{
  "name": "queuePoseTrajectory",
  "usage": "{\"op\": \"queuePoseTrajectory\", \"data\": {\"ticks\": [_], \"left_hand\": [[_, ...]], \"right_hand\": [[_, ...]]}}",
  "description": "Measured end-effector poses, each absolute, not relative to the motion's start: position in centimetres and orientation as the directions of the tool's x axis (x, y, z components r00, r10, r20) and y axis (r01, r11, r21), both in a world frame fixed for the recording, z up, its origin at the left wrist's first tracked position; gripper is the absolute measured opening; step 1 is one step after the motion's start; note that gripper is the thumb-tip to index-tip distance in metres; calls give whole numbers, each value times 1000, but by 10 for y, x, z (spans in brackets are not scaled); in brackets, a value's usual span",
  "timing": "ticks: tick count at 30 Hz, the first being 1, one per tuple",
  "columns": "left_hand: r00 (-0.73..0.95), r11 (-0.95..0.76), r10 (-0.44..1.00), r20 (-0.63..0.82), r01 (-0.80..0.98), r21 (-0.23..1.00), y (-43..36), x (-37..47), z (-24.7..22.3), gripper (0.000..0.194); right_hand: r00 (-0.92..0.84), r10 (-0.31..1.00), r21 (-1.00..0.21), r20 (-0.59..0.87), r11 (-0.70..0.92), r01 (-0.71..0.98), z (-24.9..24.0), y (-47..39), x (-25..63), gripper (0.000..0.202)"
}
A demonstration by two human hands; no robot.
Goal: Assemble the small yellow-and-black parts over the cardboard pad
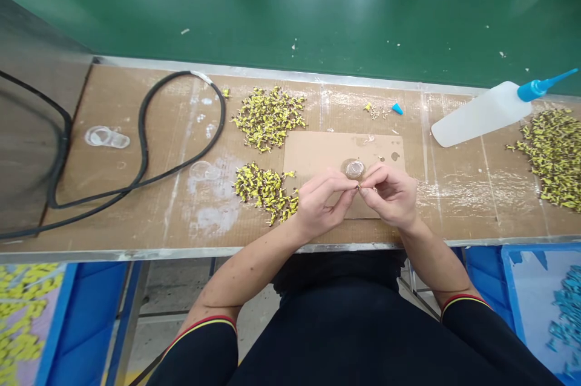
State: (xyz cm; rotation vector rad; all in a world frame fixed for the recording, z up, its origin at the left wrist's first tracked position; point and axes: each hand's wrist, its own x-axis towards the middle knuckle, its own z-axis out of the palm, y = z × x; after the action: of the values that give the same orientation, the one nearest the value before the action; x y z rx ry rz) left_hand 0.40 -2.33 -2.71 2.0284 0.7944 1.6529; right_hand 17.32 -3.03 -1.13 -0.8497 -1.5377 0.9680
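My left hand (pixel 323 202) and my right hand (pixel 391 193) meet over a flat piece of cardboard (pixel 313 153), fingertips close together in a pinch. Between them is a tiny piece with dark and pale parts, mostly covered by the fingers, too small to name. Just beyond the fingertips stands a small round clear dish (pixel 354 168). To the left of my left hand lies a loose pile of small yellow parts (pixel 261 187) with dark and white ends. A second pile of yellow parts (pixel 271 117) sits farther back.
A white squeeze bottle (pixel 483 114) with a blue nozzle lies at right, near a larger yellow pile (pixel 556 156). A blue cap (pixel 397 109) rests at the back. A black cable (pixel 144 132) loops at left. Blue crates (pixel 86 319) stand below the table edge.
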Motion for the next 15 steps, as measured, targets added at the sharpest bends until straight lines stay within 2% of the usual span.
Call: {"op": "queuePoseTrajectory", "data": {"ticks": [12,15], "left_hand": [[113,-786,596,795,282,549,-27,6,-26,14],[119,-772,625,771,239,589,-27,5,-27,14]], "right_hand": [[-168,913,-926,372,376,-7,-11,-30,170,8],[-187,921,-938,343,345,-21,-12,-30,172,9]]}}
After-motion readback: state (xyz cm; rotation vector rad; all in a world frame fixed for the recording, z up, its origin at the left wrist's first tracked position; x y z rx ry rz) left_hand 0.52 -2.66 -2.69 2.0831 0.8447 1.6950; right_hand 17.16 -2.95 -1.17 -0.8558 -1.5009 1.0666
